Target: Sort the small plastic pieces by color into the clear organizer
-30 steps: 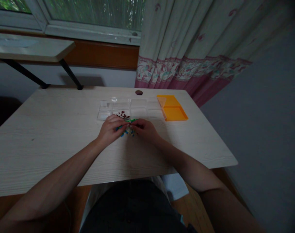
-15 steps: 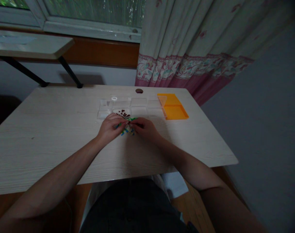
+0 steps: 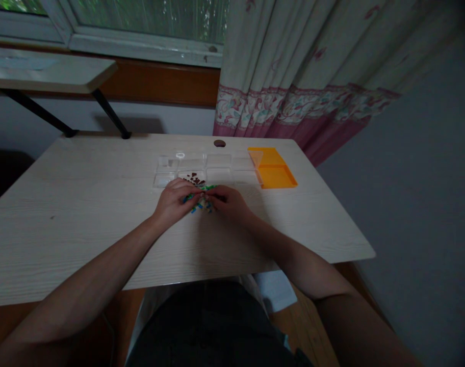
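While the left hand (image 3: 171, 200) and right hand (image 3: 232, 203) nearly meet, what their fingers (image 3: 186, 190) grip cannot be made out. Directly under them lie small coloured pieces (image 3: 199, 206); just beyond, brown bits (image 3: 196, 180) in a clear tray (image 3: 219, 169); farther right, an orange case (image 3: 276, 177).

Weak daylight is entering through the window (image 3: 152, 23) at eleven o'clock, leaving everything dim. A soft shadow is lying across the table (image 3: 217, 247) toward six, a glint is catching the clear tray (image 3: 219, 169) toward ten, small pieces (image 3: 196, 179) are blurring, and darkness is swallowing the two-o'clock corner.
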`<action>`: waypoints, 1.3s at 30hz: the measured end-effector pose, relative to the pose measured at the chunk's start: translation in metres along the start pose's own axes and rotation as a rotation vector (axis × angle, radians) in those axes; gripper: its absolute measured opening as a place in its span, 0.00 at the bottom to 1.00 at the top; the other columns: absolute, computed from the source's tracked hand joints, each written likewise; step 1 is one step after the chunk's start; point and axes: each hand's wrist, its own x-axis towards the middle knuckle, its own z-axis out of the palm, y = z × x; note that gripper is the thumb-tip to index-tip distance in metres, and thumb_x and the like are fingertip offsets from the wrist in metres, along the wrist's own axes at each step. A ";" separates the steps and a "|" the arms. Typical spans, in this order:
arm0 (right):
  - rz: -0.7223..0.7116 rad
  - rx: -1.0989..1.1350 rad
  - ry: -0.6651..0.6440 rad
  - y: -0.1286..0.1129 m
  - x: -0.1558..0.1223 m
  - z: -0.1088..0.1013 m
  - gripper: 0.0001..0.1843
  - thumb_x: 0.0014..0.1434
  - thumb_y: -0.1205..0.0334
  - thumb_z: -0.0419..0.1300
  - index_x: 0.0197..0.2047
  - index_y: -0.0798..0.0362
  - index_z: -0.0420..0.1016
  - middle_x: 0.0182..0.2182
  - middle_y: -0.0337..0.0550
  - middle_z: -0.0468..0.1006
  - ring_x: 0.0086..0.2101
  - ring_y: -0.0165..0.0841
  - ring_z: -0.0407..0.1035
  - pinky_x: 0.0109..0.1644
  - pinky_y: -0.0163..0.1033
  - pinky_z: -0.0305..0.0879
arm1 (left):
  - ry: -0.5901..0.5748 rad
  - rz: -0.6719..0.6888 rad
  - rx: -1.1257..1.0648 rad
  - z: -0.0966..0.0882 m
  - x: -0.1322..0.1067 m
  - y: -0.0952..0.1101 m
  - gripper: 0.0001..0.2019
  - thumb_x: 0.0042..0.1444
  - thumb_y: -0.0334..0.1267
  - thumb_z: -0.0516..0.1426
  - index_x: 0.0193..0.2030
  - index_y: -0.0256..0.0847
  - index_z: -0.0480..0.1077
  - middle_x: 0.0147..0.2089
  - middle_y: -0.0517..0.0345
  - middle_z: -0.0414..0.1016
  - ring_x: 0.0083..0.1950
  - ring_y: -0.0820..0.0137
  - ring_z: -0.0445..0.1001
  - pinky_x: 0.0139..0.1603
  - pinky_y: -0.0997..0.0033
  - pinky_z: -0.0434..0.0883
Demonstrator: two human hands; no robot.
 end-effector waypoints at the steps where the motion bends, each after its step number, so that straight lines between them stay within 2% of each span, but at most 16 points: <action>1: -0.002 0.001 -0.007 0.000 0.000 0.000 0.11 0.61 0.60 0.60 0.43 0.52 0.82 0.34 0.42 0.79 0.34 0.30 0.71 0.39 0.34 0.65 | 0.001 -0.003 0.004 0.000 0.000 0.000 0.07 0.60 0.40 0.60 0.40 0.43 0.78 0.37 0.54 0.79 0.40 0.65 0.76 0.43 0.61 0.72; 9: 0.022 0.047 -0.033 0.000 -0.001 -0.001 0.13 0.61 0.60 0.60 0.46 0.51 0.82 0.38 0.43 0.80 0.36 0.31 0.72 0.40 0.35 0.66 | 0.007 -0.051 0.037 -0.003 0.001 -0.005 0.08 0.60 0.41 0.59 0.41 0.44 0.79 0.38 0.54 0.79 0.41 0.66 0.75 0.45 0.61 0.71; 16: 0.063 0.038 -0.011 -0.001 -0.002 -0.002 0.13 0.60 0.62 0.60 0.46 0.50 0.82 0.36 0.41 0.80 0.33 0.28 0.70 0.37 0.33 0.63 | 0.059 -0.157 0.290 -0.017 0.004 -0.029 0.08 0.60 0.41 0.59 0.39 0.43 0.79 0.39 0.55 0.79 0.45 0.62 0.72 0.51 0.56 0.67; 21: 0.065 0.041 -0.011 0.001 -0.002 -0.001 0.14 0.60 0.60 0.60 0.46 0.51 0.82 0.35 0.41 0.80 0.31 0.27 0.69 0.35 0.32 0.63 | 0.123 -0.221 0.364 -0.016 0.001 -0.043 0.07 0.58 0.41 0.60 0.37 0.45 0.80 0.40 0.53 0.77 0.47 0.59 0.70 0.52 0.51 0.66; 31: 0.055 0.053 -0.022 0.002 -0.002 -0.001 0.13 0.60 0.61 0.60 0.47 0.50 0.81 0.37 0.42 0.81 0.32 0.28 0.70 0.36 0.32 0.64 | 0.110 -0.222 0.372 -0.013 0.000 -0.042 0.10 0.61 0.42 0.58 0.38 0.44 0.80 0.41 0.52 0.76 0.47 0.59 0.68 0.51 0.52 0.65; 39: -0.019 -0.055 -0.007 -0.002 -0.003 0.000 0.13 0.60 0.65 0.59 0.46 0.51 0.81 0.37 0.42 0.80 0.35 0.29 0.71 0.40 0.34 0.65 | 0.126 -0.239 0.339 -0.012 0.000 -0.043 0.10 0.62 0.42 0.56 0.39 0.43 0.79 0.41 0.52 0.76 0.47 0.58 0.68 0.52 0.52 0.64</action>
